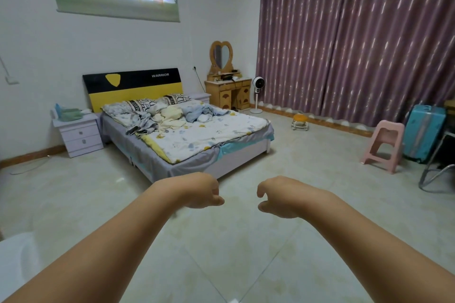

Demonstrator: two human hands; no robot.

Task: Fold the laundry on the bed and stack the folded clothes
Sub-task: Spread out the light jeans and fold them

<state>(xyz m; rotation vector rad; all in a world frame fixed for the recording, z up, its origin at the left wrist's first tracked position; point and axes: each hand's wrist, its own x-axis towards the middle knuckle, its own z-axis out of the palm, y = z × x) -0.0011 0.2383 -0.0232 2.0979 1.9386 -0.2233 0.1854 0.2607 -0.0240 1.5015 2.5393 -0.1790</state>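
A bed with a black and yellow headboard stands across the room, covered by a patterned sheet. Crumpled laundry lies near its pillows: a grey garment, a pale yellow one and a light blue one. Both my arms stretch out over the tiled floor, well short of the bed. My left hand and my right hand hang with wrists bent down and fingers loosely curled, holding nothing.
A white nightstand stands left of the bed, a wooden dressing table and a standing fan to its right. A pink stool, a blue suitcase and a metal chair frame sit at the right.
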